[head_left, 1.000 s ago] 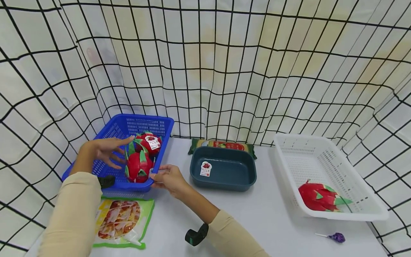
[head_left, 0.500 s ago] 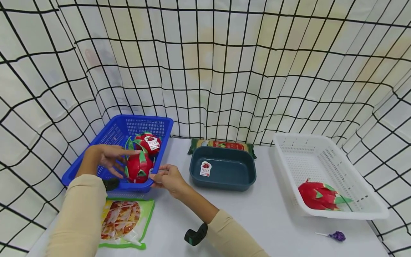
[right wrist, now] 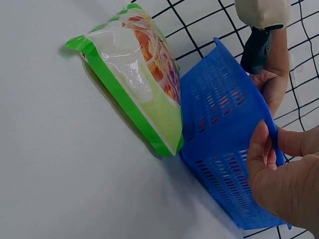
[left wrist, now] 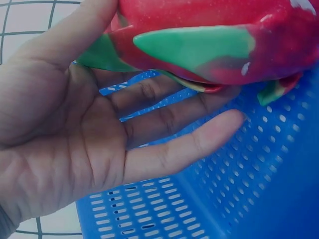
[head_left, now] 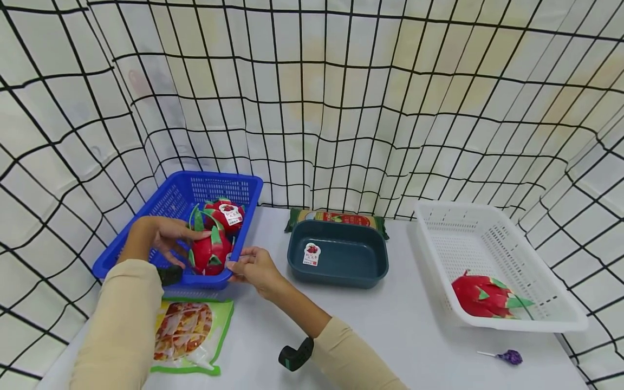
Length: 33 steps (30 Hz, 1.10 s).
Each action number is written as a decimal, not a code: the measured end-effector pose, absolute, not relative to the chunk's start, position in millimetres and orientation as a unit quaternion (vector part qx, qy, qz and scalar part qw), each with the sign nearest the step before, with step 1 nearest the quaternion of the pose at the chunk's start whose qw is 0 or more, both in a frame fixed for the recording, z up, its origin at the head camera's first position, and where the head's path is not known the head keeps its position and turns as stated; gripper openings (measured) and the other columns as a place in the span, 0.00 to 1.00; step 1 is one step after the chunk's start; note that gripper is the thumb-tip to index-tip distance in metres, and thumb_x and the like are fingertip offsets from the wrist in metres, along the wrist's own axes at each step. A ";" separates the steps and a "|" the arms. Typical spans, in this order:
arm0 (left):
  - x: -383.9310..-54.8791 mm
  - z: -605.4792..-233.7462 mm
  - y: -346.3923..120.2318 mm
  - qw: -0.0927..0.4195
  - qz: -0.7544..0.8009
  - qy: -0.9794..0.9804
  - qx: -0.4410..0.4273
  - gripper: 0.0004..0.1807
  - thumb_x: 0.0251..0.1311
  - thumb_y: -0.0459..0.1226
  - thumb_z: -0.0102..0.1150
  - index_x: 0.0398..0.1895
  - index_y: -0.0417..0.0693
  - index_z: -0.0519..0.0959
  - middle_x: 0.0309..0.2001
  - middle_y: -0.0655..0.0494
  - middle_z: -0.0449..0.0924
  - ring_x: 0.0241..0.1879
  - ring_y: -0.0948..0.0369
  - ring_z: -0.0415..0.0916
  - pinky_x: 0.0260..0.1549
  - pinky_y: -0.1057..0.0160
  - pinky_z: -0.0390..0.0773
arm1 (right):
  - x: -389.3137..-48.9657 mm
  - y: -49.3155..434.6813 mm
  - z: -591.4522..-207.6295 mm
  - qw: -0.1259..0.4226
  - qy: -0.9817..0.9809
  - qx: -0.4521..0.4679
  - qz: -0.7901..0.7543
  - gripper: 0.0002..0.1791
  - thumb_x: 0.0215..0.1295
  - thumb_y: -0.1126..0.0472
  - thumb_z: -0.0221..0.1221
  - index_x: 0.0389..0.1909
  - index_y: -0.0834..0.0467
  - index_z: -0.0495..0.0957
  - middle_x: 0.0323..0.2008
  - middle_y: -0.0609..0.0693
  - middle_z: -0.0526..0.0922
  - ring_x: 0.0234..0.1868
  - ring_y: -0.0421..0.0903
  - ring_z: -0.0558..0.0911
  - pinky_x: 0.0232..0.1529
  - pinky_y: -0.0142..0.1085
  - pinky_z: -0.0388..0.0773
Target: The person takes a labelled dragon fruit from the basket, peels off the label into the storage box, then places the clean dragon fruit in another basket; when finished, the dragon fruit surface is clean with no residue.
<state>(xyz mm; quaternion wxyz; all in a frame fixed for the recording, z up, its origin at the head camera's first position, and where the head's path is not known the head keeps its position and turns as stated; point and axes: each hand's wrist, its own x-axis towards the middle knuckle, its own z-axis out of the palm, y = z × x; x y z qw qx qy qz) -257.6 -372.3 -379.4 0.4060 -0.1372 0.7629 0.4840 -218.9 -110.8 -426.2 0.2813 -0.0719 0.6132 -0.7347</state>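
In the head view, two red toy dragon fruits with green leaves lie in the blue basket (head_left: 249,208). My left hand (head_left: 169,234) reaches in from the left and holds the nearer dragon fruit (head_left: 212,253). The left wrist view shows the thumb against that fruit (left wrist: 199,47), with the other fingers reaching under its side. The farther dragon fruit (head_left: 229,213) bears a white sticker. Thumb and fingers of my right hand (head_left: 255,270) pinch the basket's rim near its front right corner, seen closer on the basket wall (right wrist: 224,119) in the right wrist view.
A green-edged food bag (head_left: 195,330) lies before the basket. A dark teal bin (head_left: 336,281) with a sticker stands mid-table, a green packet (head_left: 336,217) behind it. To the right are a white basket (head_left: 526,325) holding another dragon fruit (head_left: 482,297) and a purple lollipop (head_left: 509,356). Black netting surrounds the table.
My left hand has come right and down from the fruit's left side onto the nearer dragon fruit. My right hand has kept its place on the rim.
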 end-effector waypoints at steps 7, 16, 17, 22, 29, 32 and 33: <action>-258.2 -373.4 -376.0 0.404 0.485 0.764 -0.135 0.45 0.68 0.55 0.51 0.72 0.35 0.45 0.63 0.35 0.67 0.57 0.42 0.74 0.52 0.47 0.81 | -217.2 -111.8 -426.1 0.284 0.615 -0.075 -0.732 0.12 0.63 0.69 0.62 0.44 0.61 0.71 0.30 0.52 0.82 0.25 0.40 0.83 0.41 0.41 0.85; -256.3 -364.3 -366.6 0.392 0.464 0.783 -0.137 0.50 0.64 0.62 0.50 0.71 0.32 0.47 0.66 0.28 0.58 0.56 0.42 0.73 0.52 0.47 0.81 | -218.3 -109.7 -425.1 0.284 0.621 -0.072 -0.727 0.12 0.63 0.67 0.62 0.44 0.60 0.71 0.30 0.52 0.82 0.24 0.41 0.83 0.35 0.35 0.85; -256.6 -363.5 -364.7 0.393 0.459 0.784 -0.142 0.51 0.63 0.63 0.51 0.71 0.31 0.47 0.66 0.28 0.58 0.56 0.42 0.73 0.51 0.48 0.81 | -218.8 -110.0 -425.4 0.285 0.619 -0.070 -0.728 0.12 0.63 0.68 0.63 0.43 0.60 0.71 0.29 0.51 0.82 0.24 0.41 0.83 0.35 0.35 0.85; -260.2 -363.9 -354.3 0.396 0.434 0.795 -0.149 0.56 0.60 0.63 0.55 0.71 0.29 0.44 0.64 0.28 0.61 0.55 0.40 0.74 0.49 0.48 0.82 | -219.5 -111.6 -426.7 0.291 0.619 -0.073 -0.726 0.12 0.63 0.68 0.63 0.44 0.60 0.71 0.29 0.51 0.81 0.24 0.41 0.83 0.34 0.34 0.85; -262.5 -368.4 -348.4 0.417 0.424 0.788 -0.159 0.56 0.59 0.62 0.57 0.70 0.26 0.47 0.64 0.28 0.62 0.58 0.39 0.73 0.49 0.45 0.82 | -218.5 -111.9 -425.8 0.297 0.616 -0.074 -0.726 0.13 0.63 0.68 0.63 0.45 0.61 0.71 0.30 0.52 0.82 0.24 0.41 0.83 0.35 0.35 0.85; -262.7 -367.8 -347.1 0.440 0.414 0.781 -0.158 0.56 0.59 0.63 0.56 0.70 0.26 0.46 0.64 0.30 0.63 0.61 0.40 0.70 0.51 0.46 0.81 | -219.8 -111.0 -424.2 0.295 0.617 -0.071 -0.726 0.13 0.62 0.68 0.63 0.44 0.61 0.71 0.30 0.52 0.82 0.24 0.42 0.83 0.34 0.35 0.85; -263.1 -367.7 -346.4 0.444 0.412 0.779 -0.160 0.56 0.59 0.63 0.55 0.70 0.27 0.46 0.65 0.31 0.64 0.62 0.40 0.69 0.51 0.46 0.81 | -220.6 -110.8 -423.9 0.294 0.618 -0.071 -0.726 0.13 0.62 0.69 0.63 0.44 0.61 0.71 0.30 0.52 0.82 0.24 0.42 0.83 0.34 0.35 0.85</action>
